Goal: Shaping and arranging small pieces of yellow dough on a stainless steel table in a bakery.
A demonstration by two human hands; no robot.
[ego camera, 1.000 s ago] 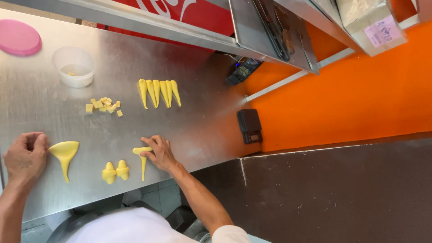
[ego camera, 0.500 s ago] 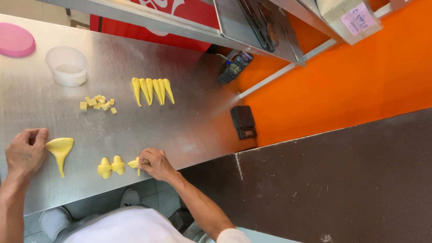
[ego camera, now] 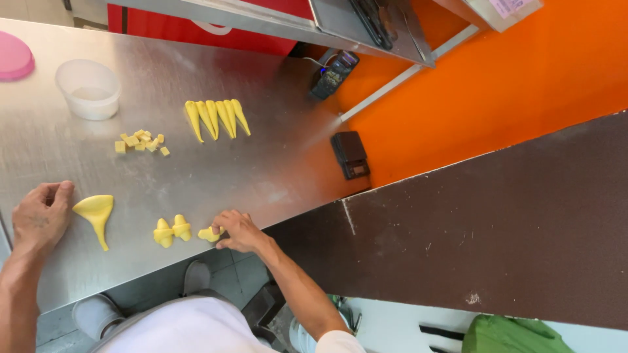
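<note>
Soft yellow dough piece [ego camera: 209, 233], probably light and easily squashed, sits pinched under the right hand [ego camera: 237, 230], at three o'clock of two shaped dough pieces [ego camera: 171, 230]; left hand [ego camera: 42, 216] loosely curled, empty.

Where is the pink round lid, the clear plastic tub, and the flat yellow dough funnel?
pink round lid [ego camera: 13, 57], head view, top face.
clear plastic tub [ego camera: 88, 98], head view, side wall.
flat yellow dough funnel [ego camera: 95, 208], head view, wide part.

Bare steel table [ego camera: 275, 163] lies open mid-counter — dough cubes [ego camera: 140, 141], cones [ego camera: 216, 117] and tub [ego camera: 88, 88] crowd beyond.
</note>
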